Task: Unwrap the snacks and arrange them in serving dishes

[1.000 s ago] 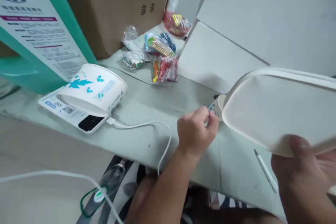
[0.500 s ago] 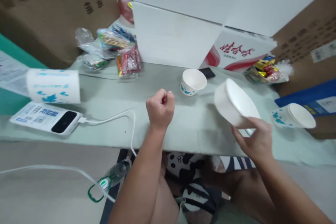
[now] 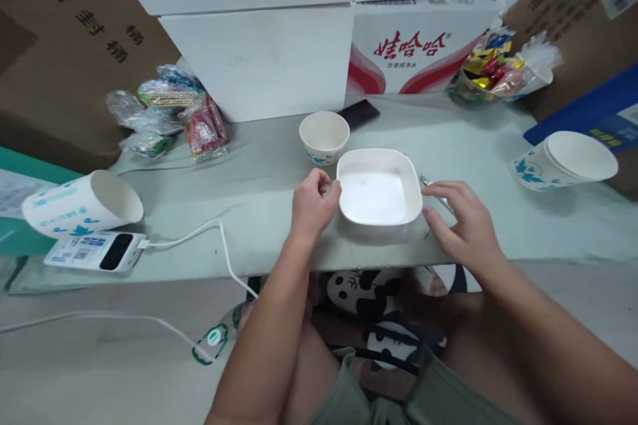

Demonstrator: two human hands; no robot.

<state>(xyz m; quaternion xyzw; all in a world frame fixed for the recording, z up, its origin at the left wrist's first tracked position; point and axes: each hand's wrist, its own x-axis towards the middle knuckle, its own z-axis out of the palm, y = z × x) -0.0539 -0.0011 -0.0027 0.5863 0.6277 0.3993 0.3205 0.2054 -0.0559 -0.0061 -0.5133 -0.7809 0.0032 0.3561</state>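
Right hand: thumb and fingers apart, beside the right rim of a smooth white rounded-square dish.
Left hand: curled at the left rim; cannot tell if gripping.
Dish: upright on the pale-green tabletop.
Behind: round white paper cup, blue leaf print.

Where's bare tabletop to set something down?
Free: between the right hand and the blue-patterned white paper cups; also between the red clear-wrapped packets and left hand. Crowded: around the rounded-square white bowl, flanked by both hands, with a round white paper cup beyond its left corner.
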